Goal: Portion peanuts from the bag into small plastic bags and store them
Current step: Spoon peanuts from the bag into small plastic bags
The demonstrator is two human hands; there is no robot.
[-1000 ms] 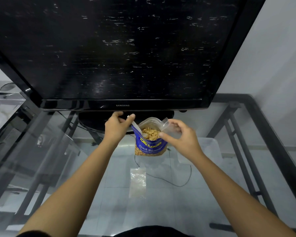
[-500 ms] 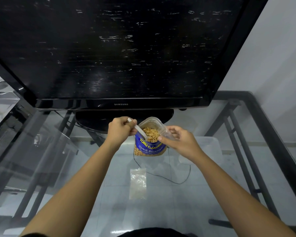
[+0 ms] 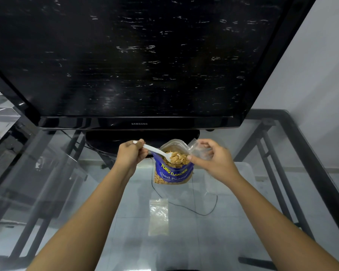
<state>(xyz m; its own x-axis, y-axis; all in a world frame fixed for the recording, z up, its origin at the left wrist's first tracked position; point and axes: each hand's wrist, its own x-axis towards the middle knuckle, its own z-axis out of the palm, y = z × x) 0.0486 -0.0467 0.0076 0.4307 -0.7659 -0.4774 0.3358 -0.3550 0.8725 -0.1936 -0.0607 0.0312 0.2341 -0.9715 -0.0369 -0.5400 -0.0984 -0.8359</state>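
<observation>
A blue peanut bag [image 3: 172,174] stands open and upright on the glass table, full of peanuts [image 3: 177,157]. My left hand [image 3: 130,156] grips a white plastic spoon [image 3: 155,151] whose bowl lies in the peanuts at the bag's mouth. My right hand [image 3: 216,160] pinches a small clear plastic bag [image 3: 199,150] just right of the peanut bag's opening, thumb touching its rim. A second small clear bag [image 3: 158,217] lies flat on the glass nearer to me.
A large black television [image 3: 137,61] on a round stand [image 3: 110,139] rises just behind the peanut bag. The glass table [image 3: 213,241] has a dark metal frame [image 3: 309,153] at right. A clear lidded box [image 3: 241,177] lies behind my right hand. A black cable [image 3: 200,211] shows below the glass.
The spoon in my left hand has gone from above the bag's left rim down into the peanuts. My right hand with the small bag has stayed beside the opening.
</observation>
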